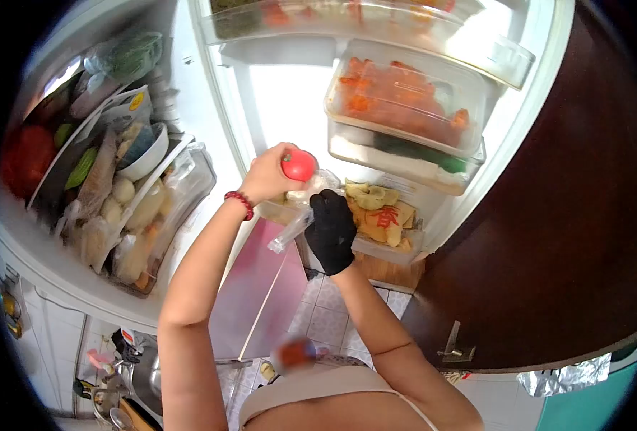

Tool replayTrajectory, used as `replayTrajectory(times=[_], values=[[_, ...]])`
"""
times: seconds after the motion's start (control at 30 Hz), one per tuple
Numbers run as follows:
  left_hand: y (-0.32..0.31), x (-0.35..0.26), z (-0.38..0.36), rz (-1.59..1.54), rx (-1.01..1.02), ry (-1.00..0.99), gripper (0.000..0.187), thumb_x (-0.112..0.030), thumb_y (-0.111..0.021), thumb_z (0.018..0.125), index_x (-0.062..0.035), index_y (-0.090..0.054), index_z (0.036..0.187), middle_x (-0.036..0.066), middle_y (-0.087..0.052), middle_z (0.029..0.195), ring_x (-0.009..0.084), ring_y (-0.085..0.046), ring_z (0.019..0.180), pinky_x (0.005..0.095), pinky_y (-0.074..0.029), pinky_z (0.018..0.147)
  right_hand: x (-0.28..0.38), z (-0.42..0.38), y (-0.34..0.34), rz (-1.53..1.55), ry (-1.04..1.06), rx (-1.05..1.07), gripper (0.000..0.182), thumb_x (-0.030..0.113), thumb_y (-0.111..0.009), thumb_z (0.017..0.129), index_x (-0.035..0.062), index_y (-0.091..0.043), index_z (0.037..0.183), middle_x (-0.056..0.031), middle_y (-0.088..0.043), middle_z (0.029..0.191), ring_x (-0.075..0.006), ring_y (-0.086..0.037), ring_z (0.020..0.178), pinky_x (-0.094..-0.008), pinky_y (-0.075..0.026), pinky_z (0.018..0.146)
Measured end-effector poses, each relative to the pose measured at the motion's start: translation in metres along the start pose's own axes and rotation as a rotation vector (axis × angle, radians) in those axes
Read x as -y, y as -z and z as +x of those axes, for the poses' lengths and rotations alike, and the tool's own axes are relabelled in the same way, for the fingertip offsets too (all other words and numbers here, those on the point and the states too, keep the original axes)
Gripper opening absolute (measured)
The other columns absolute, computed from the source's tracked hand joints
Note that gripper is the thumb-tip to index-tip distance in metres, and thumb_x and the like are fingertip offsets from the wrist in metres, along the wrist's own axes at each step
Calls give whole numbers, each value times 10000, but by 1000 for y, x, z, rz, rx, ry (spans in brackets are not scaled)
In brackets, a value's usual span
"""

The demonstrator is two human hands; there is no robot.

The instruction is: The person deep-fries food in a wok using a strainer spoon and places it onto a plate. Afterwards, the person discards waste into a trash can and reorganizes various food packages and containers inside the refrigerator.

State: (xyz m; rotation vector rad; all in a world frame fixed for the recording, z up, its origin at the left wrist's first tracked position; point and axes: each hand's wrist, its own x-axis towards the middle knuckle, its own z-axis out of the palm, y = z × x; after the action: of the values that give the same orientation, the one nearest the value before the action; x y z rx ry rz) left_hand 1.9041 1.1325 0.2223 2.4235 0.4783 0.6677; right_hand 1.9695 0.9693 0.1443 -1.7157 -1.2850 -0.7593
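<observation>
Bare, with a red bead bracelet at the wrist, my left hand point(267, 174) is closed around a red tomato point(299, 165) with a green stem spot, in front of the fridge door. My right hand point(331, 230), in a black glove, grips a clear plastic bag point(290, 231) just below and right of the tomato. Part of the bag shows whitish between the two hands; its contents cannot be made out. Behind the glove, the lowest door bin point(422, 241) holds yellowish bags or packets point(383, 215), one with a red character.
The fridge door stands open, with a clear container of orange-red food point(405, 100) in its middle bin. Left, shelves and a clear drawer point(207, 169) hold bagged produce and a white bowl point(148, 154). A dark brown panel point(541, 237) fills the right. A sink point(146, 377) lies lower left.
</observation>
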Motion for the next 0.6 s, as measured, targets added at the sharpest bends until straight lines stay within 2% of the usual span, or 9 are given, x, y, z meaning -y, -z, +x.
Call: replayTrajectory(times=[0.07,0.17,0.2,0.27,0.3,0.37,0.43,0.57,0.6], values=[[-1,6,2,-103,-131,-3,690,-356,-852,602,-38,-557,1139,148,-635,1037,218,-638,930,372,-517,826,1,0,0,10,-15,4,333,51,-584,657,49,-586,991,-150,-565,986,-327,-542,906,-437,-459,764],[2,-12,-10,-442,-214,84,697,-371,-845,639,14,-551,1140,142,-639,1027,194,-638,921,338,-526,823,4,1,2,-84,-77,109,322,72,-590,682,63,-608,1004,-154,-590,1002,-331,-558,921,-431,-465,778],[9,-24,-19,-439,-237,96,684,-376,-832,670,40,-553,1136,136,-644,1023,188,-638,921,310,-535,811,1,-2,-7,-120,-74,64,306,88,-593,701,67,-622,1005,-156,-603,1005,-328,-568,926,-432,-466,783],[23,-44,-45,-579,-251,198,729,-380,-838,660,21,-544,1193,125,-640,1043,190,-625,951,307,-516,846,-1,-5,-13,-115,-31,-7,266,119,-598,734,85,-650,993,-159,-622,1003,-321,-584,932,-434,-467,787],[28,-46,-60,-627,-238,213,688,-395,-773,729,4,-536,1238,116,-612,1128,187,-581,1038,325,-446,937,-2,-5,-11,-101,0,-38,243,133,-600,748,98,-665,979,-159,-630,999,-318,-590,932,-435,-467,786],[42,-46,-85,-713,-256,259,681,-379,-762,745,5,-523,1255,119,-609,1133,182,-566,1060,322,-429,954,-7,-5,-13,-177,8,-47,185,137,-593,756,122,-682,917,-142,-624,996,-312,-587,914,-434,-464,767],[58,-36,-107,-681,-330,284,672,-378,-753,755,9,-523,1254,113,-606,1141,175,-570,1051,316,-424,956,-3,5,-5,-250,-64,131,165,119,-609,736,137,-686,881,-120,-617,983,-315,-583,883,-430,-462,736],[90,-2,-145,-379,-600,395,754,-354,-835,662,14,-482,1218,170,-624,1046,204,-624,944,313,-502,838,-17,5,-6,-159,103,-65,192,70,-622,705,126,-675,881,-103,-592,957,-312,-575,877,-433,-462,717],[96,7,-152,-326,-679,382,751,-351,-847,642,9,-474,1184,183,-622,1026,221,-633,923,315,-515,805,-17,7,-4,-183,98,-43,195,68,-622,707,123,-674,886,-106,-592,956,-314,-576,870,-433,-463,715]])
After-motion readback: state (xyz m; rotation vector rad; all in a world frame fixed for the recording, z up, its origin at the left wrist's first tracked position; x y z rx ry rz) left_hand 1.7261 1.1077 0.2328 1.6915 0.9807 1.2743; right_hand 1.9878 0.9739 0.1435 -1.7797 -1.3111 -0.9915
